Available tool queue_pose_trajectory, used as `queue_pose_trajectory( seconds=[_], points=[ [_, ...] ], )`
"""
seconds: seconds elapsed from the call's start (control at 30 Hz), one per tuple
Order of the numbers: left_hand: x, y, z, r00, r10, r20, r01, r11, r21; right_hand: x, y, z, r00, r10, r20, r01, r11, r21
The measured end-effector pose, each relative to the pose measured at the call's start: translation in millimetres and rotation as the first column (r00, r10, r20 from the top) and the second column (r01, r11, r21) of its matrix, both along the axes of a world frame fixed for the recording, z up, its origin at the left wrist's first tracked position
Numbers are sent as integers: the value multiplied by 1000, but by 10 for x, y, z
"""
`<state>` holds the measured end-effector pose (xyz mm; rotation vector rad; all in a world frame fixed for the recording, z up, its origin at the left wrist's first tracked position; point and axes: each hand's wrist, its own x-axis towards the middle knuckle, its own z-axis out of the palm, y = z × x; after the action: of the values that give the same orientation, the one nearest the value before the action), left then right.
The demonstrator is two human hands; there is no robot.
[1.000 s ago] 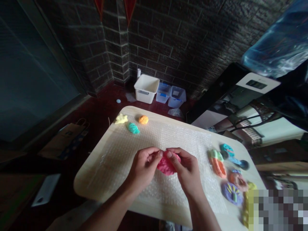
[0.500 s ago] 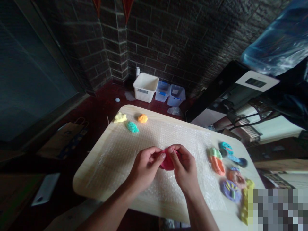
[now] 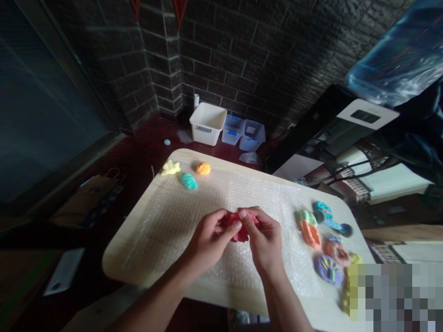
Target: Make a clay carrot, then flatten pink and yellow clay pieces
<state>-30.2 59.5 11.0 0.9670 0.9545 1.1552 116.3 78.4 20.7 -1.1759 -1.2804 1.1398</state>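
Between my two hands is a piece of red modelling clay (image 3: 240, 235), pinched over the middle of the table. My left hand (image 3: 211, 235) grips its left side with thumb and fingers. On the other side, my right hand (image 3: 265, 235) presses the clay with its thumb on top. Fingers cover much of the clay, so its full shape is hidden. Bubble wrap (image 3: 166, 226) lies beneath the hands. Toward the far left corner sit a yellow clay piece (image 3: 170, 168), a teal clay piece (image 3: 188, 180) and an orange clay ball (image 3: 203, 168).
Several clay figures line the table's right side, among them a purple disc (image 3: 328, 269), an orange and green piece (image 3: 310, 233) and a blue dumbbell shape (image 3: 332, 224). Beyond the table (image 3: 121, 272) stand a white bin (image 3: 207, 124) and clear boxes (image 3: 252, 136) on the floor.
The red clay has shifted slightly between my fingers and its lower edge looks more uneven. Both hands stay in nearly the same place. The whole view has moved a little.
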Motion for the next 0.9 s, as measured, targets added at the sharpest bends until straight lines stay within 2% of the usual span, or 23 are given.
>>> queue_pose_trajectory(
  seconds=[0.07,0.23,0.37,0.47,0.57,0.77,0.83,0.9],
  points=[
    [-13,2,-9,1000,3,-2,-3,1000,5,10,16,19,1000,-1,-11,0,1000,-27],
    [-70,-11,-3,973,63,-220,-43,995,93,36,11,105,986,151,-71,-160,976,-145],
    [-75,-11,5,959,60,-276,-32,994,103,30,-12,88,980,123,-154,-153,967,-202],
    [-52,2,-8,976,29,-214,-15,998,67,18,-15,53,976,88,-199,-138,957,-254],
    [-39,10,-17,980,63,-191,-53,997,59,7,-11,57,988,70,-137,-100,969,-227],
    [-84,-2,20,923,83,-376,-37,991,129,-6,-19,75,984,177,-3,-176,977,-117],
    [-81,-2,34,941,92,-325,-59,992,112,-9,-25,58,986,167,-7,-167,982,-85],
    [-61,0,38,974,94,-208,-80,994,72,-11,-29,44,991,135,-4,-135,989,-62]
  ],
)
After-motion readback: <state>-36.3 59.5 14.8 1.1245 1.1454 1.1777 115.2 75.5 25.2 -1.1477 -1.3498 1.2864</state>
